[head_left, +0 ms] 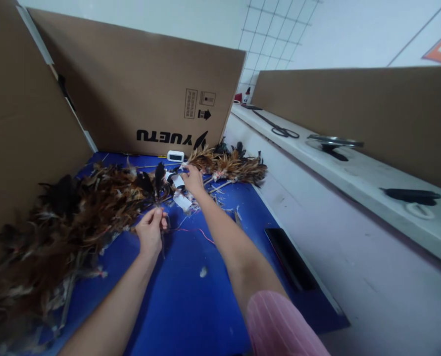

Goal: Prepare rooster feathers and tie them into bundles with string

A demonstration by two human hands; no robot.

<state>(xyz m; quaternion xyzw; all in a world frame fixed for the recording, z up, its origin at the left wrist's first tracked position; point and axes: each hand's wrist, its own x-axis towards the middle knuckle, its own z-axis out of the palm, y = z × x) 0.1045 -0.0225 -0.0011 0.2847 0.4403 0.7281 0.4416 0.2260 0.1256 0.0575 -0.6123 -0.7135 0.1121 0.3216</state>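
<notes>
My left hand (151,230) is closed in a pinch over the blue table. Dark feathers (159,180) stand up from its fingertips, their thin quills trailing below. Farther off, my right hand (193,179) has its fingers bent together by a small whitish tuft with reddish bits; what they grip is too small to make out. Just beyond it lie brown feather dusters (235,165) with string bindings and thin sticks. White card pieces (182,200) lie between my hands. A red thread (194,230) runs over the table from near my left hand towards my right forearm.
A large heap of brown and black feathers (90,202) covers the left side. Cardboard panels (138,84) wall the back and left. A small white display device (175,156) stands at the back. A black phone-like slab (290,258) lies right. Scissors (283,131) rest on the ledge.
</notes>
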